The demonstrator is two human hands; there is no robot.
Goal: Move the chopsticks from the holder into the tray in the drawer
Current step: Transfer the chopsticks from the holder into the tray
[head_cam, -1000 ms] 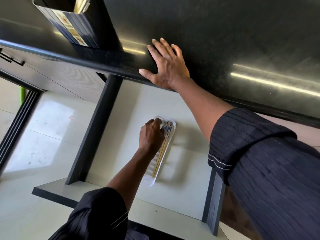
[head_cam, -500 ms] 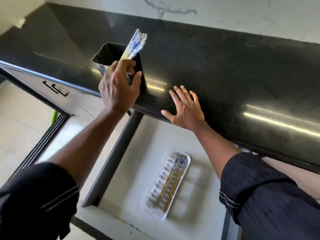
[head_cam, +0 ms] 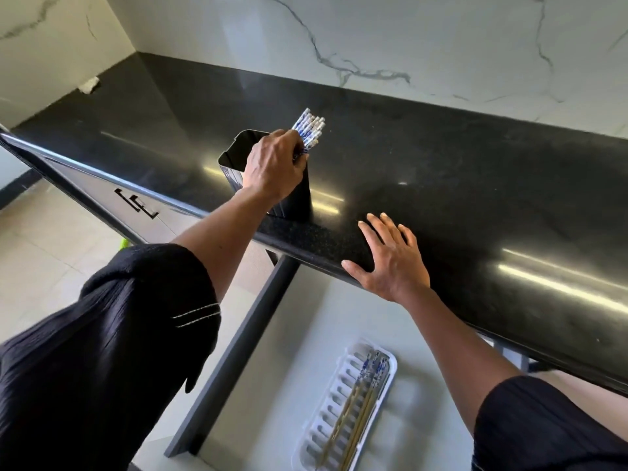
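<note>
Head view: left hand (head_cam: 275, 164) pinches the bundle of pale chopsticks with blue-and-white patterned tops (head_cam: 308, 128) standing in the black square metal holder (head_cam: 238, 154) on the dark countertop (head_cam: 441, 171). Right hand (head_cam: 390, 260) lies flat, fingers spread, at the counter edge. A few chopsticks lie in the white ribbed plastic tray (head_cam: 326, 416) in the open drawer (head_cam: 231, 362) below. Likely light, stiff, slick; grip several near the tops.

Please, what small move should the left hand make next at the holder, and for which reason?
Probably lift a few chopsticks straight up out of the holder. The left hand is closed around the bundle at the holder's mouth, and the tray in the open drawer holds only a few. The right hand lies flat on the counter edge.
</note>
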